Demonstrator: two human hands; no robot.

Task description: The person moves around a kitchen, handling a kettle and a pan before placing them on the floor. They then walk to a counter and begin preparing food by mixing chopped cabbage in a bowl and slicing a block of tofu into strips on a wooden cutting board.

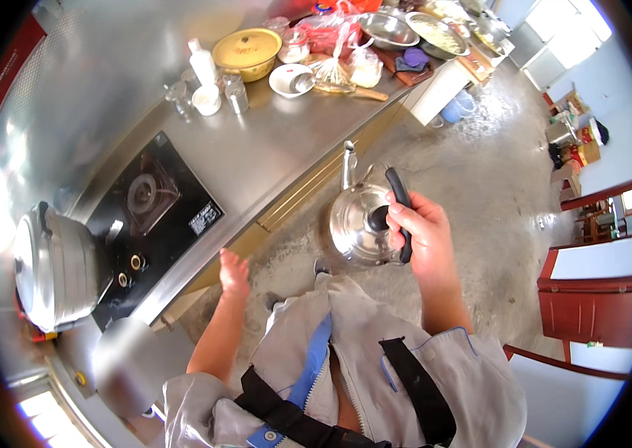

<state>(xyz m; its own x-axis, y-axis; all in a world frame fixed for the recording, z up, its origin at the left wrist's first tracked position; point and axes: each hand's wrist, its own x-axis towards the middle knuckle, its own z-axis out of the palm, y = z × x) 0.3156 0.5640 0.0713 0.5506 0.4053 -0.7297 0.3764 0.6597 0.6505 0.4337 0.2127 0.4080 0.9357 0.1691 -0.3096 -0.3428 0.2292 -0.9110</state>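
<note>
The right hand (419, 224) holds a steel kettle (361, 222) by its black handle (400, 209), fingers wrapped tight around the grip, so the kettle hangs in the air over the concrete floor (473, 172), just off the counter's (271, 149) front edge. Its lid opening looks uncovered (a dark hole shows at the top). The left hand (233, 270) is empty, fingers loosely together and slightly curled, held near the counter edge below the black gas hob (153, 216).

The likely trouble: the kettle hangs from one hand only, so a swing could knock its spout (348, 164) against the counter edge, and with no lid any water inside could slop onto the floor. Whether it holds water I cannot tell.

The counter is brushed steel and runs along a steel-clad wall. A big steel pot (54, 265) sits on the hob's left burner. Further along stand a yellow bowl (247, 52), a white bottle (202, 62), small jars, a white dish (291, 79), steel basins (389, 30) and plastic bags. The room is bright, with red-framed furniture (596, 299) to the right.
</note>
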